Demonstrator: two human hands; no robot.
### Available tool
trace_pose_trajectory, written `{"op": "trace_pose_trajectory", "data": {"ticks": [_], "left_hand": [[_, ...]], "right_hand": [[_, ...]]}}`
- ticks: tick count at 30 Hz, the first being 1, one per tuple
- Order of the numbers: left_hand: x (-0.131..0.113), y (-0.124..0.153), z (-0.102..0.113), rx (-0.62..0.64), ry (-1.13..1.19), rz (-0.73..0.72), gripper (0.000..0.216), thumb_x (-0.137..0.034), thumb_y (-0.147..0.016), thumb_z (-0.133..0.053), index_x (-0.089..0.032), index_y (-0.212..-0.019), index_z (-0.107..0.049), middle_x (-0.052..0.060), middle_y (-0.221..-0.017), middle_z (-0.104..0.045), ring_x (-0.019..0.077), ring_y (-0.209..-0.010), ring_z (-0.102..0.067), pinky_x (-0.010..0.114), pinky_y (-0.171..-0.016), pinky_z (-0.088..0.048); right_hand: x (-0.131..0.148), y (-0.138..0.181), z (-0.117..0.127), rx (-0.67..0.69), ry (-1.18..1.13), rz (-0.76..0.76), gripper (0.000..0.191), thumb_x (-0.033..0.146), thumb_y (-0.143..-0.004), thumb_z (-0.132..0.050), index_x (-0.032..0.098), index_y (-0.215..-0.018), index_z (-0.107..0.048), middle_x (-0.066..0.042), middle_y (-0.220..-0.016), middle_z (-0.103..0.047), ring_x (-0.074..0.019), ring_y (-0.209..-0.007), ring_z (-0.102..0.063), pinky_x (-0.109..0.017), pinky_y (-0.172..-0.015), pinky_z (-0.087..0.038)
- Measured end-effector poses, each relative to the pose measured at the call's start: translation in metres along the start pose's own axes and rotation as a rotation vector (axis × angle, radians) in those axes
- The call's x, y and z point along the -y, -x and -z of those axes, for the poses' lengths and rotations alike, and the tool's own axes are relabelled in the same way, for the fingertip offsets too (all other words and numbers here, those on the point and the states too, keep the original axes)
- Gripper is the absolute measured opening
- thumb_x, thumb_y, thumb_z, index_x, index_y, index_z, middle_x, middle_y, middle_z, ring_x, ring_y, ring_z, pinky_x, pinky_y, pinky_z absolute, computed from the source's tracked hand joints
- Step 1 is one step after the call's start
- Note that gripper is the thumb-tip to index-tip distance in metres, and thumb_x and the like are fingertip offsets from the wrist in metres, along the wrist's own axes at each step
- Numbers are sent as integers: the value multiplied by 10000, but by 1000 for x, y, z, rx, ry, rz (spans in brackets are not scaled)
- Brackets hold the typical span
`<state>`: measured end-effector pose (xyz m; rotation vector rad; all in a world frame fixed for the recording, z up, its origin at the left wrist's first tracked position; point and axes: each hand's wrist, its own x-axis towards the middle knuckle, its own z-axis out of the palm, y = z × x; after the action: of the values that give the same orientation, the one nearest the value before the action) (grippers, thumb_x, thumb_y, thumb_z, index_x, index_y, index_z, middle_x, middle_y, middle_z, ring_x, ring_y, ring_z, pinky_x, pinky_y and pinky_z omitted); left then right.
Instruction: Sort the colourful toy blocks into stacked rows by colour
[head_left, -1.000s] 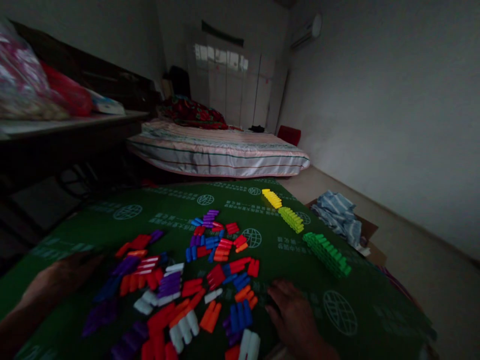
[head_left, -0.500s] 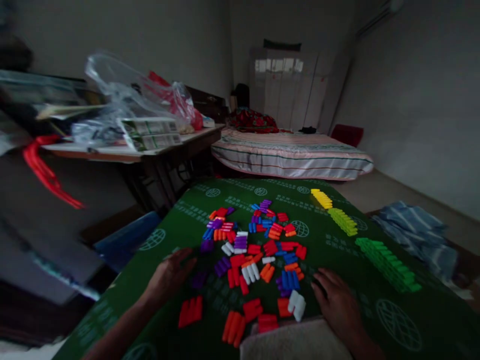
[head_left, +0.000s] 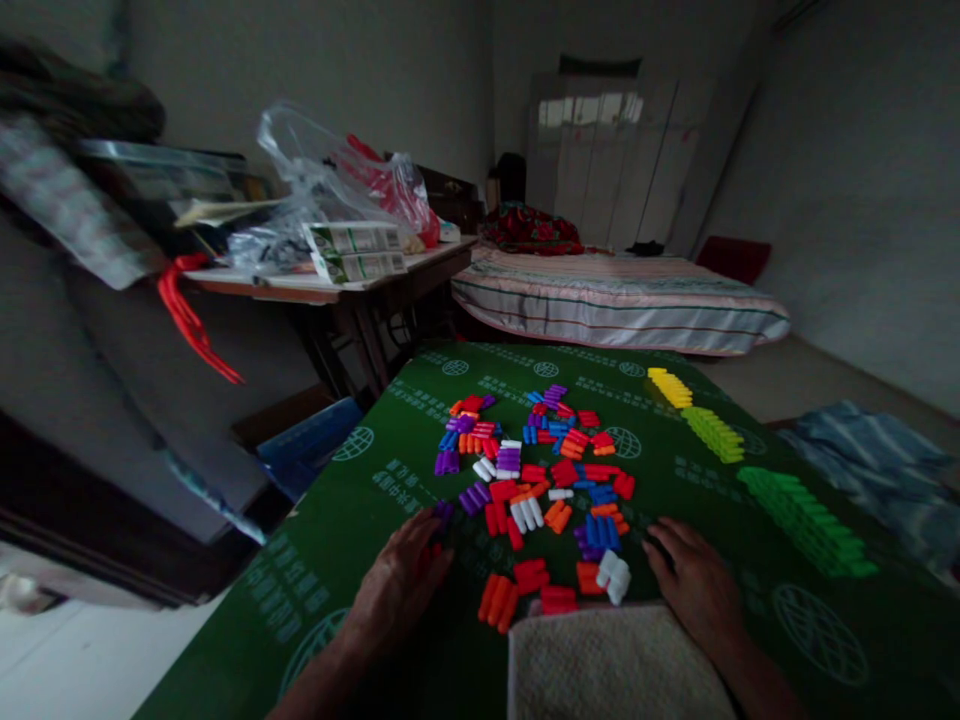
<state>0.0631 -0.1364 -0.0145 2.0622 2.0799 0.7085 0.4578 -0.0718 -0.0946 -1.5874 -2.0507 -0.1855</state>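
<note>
My left hand point(head_left: 401, 575) lies low on the green tabletop point(head_left: 405, 465), its fingers curled around a red ribbed plastic block point(head_left: 429, 556) that the hand partly hides. At its fingertips is a purple block point(head_left: 444, 514). My right hand point(head_left: 694, 575) rests at the right of the pile with fingers apart and nothing in them. Closest to it are a blue block point(head_left: 603, 531) and a white block point(head_left: 613, 574). Between the hands lie many loose ribbed blocks, among them an orange block point(head_left: 498, 602) and a red block point(head_left: 559, 600).
Along the right side stand sorted rows: yellow blocks point(head_left: 670, 388), lime blocks point(head_left: 712, 433) and green blocks point(head_left: 806, 520). A beige cloth point(head_left: 615, 660) lies at the near edge. To the left is a cluttered desk point(head_left: 330, 292), and a bed point(head_left: 615, 300) stands beyond.
My left hand has come over the red block at the near left and closed around it, near the purple block. The right hand stays in place; the view has turned left.
</note>
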Motion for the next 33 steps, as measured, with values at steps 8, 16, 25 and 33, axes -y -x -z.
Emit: {"op": "trace_pose_trajectory", "data": {"ticks": [8,16,25,33], "left_hand": [[-3,21,-43,-200,-118,-202,497,-535,-841,-526,-240,-1239,-572,82,-1402,-509,239,-1214,-555,345,-924,-560],[-37,18,-46,-339,-320,-474,592,-556,-808,-561,-188,-1271,-521,124,-1388,-516,282,-1218,-552,379,-875,-601],[-56,10,-40,-399,-483,-584,543,-533,-865,-469,-107,-1194,-551,180,-1294,-582,284,-1160,-594,367,-823,-618],[-60,1,-46,-376,-497,-585,454,-430,-864,-502,-113,-1183,-564,159,-1297,-585,299,-1197,-566,424,-874,-605]], "right_hand": [[9,-6,4,-29,-2,-20,309,301,-909,-460,190,-1025,-724,-111,-1117,-703,-245,-1058,-632,-394,-936,-492],[16,-9,10,-34,-16,-49,280,269,-908,-471,203,-1018,-719,-102,-1141,-695,-240,-1073,-626,-397,-939,-487],[15,-9,10,-23,25,-43,283,262,-910,-469,202,-1026,-720,-98,-1139,-699,-231,-1072,-628,-393,-947,-485],[9,-5,7,-20,-2,-30,311,318,-918,-453,195,-1027,-718,-109,-1129,-695,-243,-1074,-626,-396,-943,-489]]}}
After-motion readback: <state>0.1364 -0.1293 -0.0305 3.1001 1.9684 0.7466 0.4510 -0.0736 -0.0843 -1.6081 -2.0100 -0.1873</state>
